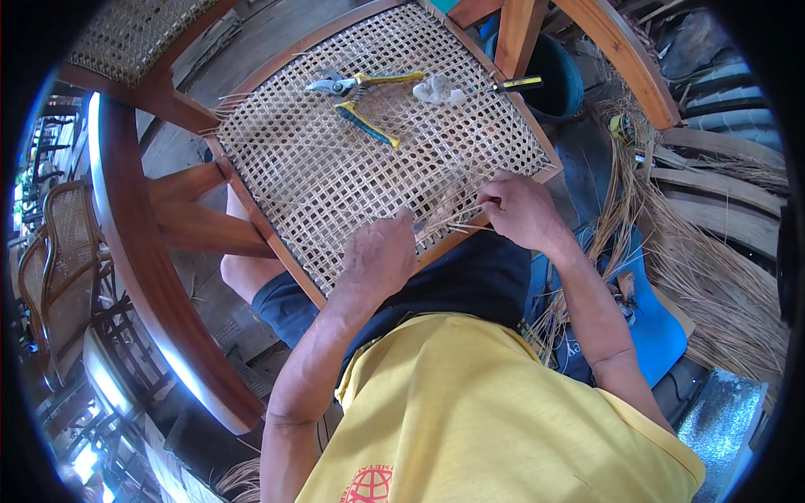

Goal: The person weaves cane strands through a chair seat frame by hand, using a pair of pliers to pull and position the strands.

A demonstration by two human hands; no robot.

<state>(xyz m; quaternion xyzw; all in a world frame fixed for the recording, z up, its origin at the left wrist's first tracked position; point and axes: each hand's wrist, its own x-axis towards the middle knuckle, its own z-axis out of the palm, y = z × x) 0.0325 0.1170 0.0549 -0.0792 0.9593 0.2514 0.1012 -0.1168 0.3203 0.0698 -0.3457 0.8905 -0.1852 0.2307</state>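
A woven cane seat (293, 151) in a reddish-brown wooden frame lies across my lap. Over its near edge, my left hand (381, 256) is closed, thumb and fingers together; whatever they grip is hidden. To its right, near the seat's near right corner, my right hand (524, 210) pinches a thin cane strand (465, 226). Loose strand ends stick out between the two hands. On the far part of the weave rest pruning shears (354, 105) with yellow and dark green handles, blades apart. Beside them are a crumpled white lump (438, 90) and a yellow-and-black handled tool (516, 84).
Curved wooden chair parts (138, 235) rise on the left, with another cane panel (134, 38) beyond. A dark teal bucket (562, 80) stands at far right. Bundles of loose cane (704, 268) and a blue plastic piece (658, 323) lie on my right.
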